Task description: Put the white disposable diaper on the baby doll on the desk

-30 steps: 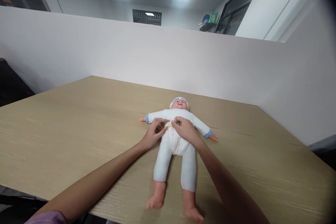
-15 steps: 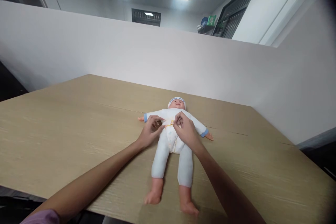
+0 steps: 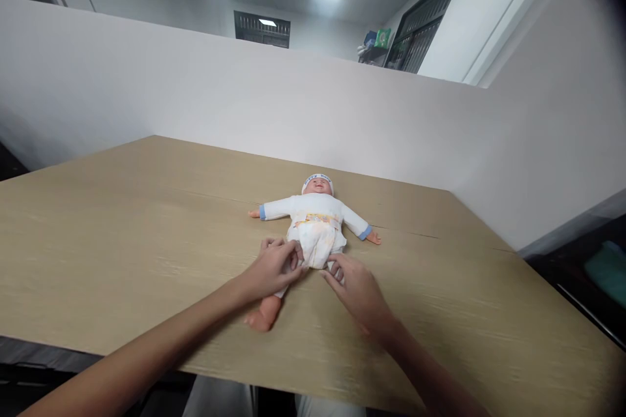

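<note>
A baby doll (image 3: 315, 218) lies on its back on the wooden table (image 3: 122, 228), head away from me, in a white top and cap with a diaper showing at its middle. My left hand (image 3: 274, 267) grips the doll's white trousers at its left thigh, fingers curled. My right hand (image 3: 355, 287) holds the trousers at the other thigh, fingers bent over the cloth. One bare doll foot (image 3: 259, 318) shows below my left hand; the other leg is hidden under my right hand.
White partition walls (image 3: 244, 104) stand behind and to the right of the table. The table's near edge runs just below my forearms. A dark gap with a teal object (image 3: 604, 270) lies beyond the right wall.
Both hands have slid from the doll's waist down to its thighs, pulling the white trousers down and uncovering the diaper. The view has shifted slightly to the right.
</note>
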